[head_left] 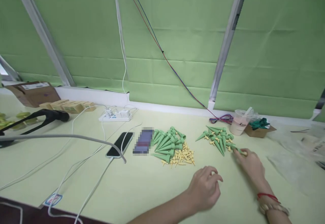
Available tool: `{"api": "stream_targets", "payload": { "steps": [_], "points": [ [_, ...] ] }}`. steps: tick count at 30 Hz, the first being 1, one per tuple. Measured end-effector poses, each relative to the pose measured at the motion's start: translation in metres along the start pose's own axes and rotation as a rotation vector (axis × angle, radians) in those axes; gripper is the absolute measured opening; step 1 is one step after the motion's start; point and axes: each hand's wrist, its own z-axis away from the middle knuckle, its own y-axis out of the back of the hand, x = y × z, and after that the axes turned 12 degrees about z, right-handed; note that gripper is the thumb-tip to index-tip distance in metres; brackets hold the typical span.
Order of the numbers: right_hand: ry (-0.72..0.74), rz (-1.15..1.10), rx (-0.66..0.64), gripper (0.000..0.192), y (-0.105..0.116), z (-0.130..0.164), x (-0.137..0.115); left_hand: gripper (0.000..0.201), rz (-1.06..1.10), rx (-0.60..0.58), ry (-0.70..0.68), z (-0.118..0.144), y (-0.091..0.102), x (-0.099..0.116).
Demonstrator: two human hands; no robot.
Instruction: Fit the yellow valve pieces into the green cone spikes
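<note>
Cardboard box (257, 131) holds teal cloth; right hand (250, 165) grips green cone (237, 149).

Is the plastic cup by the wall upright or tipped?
Upright: the plastic cup stands on its base on the table, mouth upward.

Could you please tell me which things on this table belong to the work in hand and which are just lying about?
In use:
assembled cones
loose cones
yellow pegs
right hand, touching a cone
left hand, holding nothing visible

Lying about:
phone
power strip
cup
cardboard box
</note>
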Motion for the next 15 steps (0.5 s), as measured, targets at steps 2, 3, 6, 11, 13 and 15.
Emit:
{"api": "stream_targets", "payload": {
  "steps": [2, 3, 6, 11, 13, 15],
  "points": [
    [-0.013, -0.209, 0.116, 0.053, 0.004, 0.008, -0.007, 0.026, 0.037, 0.015, 0.061, -0.005, 0.012, 0.0],
    [-0.021, -0.329, 0.158, 0.054, 0.005, 0.014, -0.013, 0.028, 0.063, 0.02, 0.099, -0.007, 0.016, -0.001],
    [-0.012, -0.628, 0.197, 0.059, 0.004, 0.04, -0.043, 0.037, 0.18, 0.063, 0.273, -0.01, 0.022, -0.005],
    [0.403, -0.873, 0.003, 0.051, 0.005, 0.087, -0.123, 0.058, 0.491, 0.25, 0.535, -0.015, 0.027, -0.013],
    [0.458, -0.943, -0.066, 0.043, 0.006, 0.096, -0.149, 0.054, 0.61, 0.378, 0.582, -0.018, 0.032, -0.02],
    [0.446, -0.962, -0.169, 0.04, 0.005, 0.098, -0.164, 0.047, 0.634, 0.486, 0.614, -0.022, 0.04, -0.028]
  ]
}}
